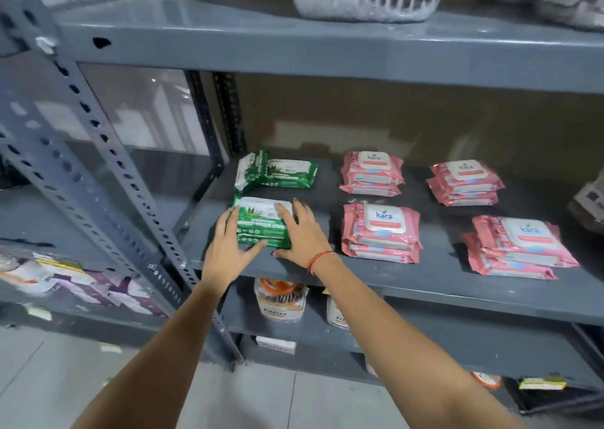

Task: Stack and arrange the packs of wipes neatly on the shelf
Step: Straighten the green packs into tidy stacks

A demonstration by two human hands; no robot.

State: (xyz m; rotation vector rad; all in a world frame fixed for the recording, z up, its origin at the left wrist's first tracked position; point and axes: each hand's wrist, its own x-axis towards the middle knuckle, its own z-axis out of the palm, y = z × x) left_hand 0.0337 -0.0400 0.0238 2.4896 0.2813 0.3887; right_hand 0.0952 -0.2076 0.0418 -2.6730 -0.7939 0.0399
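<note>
Gently: your left hand (228, 248) and right hand (302, 232) press flat against the green packs (261, 224); uneven pushing could skew them.

"kara" can be read on top of the near pink stacks (380, 229), and more faintly on the far pink stacks (372, 170). The lettering on the green packs (261, 229) is too blurred to read.

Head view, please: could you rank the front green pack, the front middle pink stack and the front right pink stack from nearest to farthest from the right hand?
1. The front green pack: touched by the right hand, at the left.
2. The front middle pink stack: just right of that hand.
3. The front right pink stack: far right.
</note>
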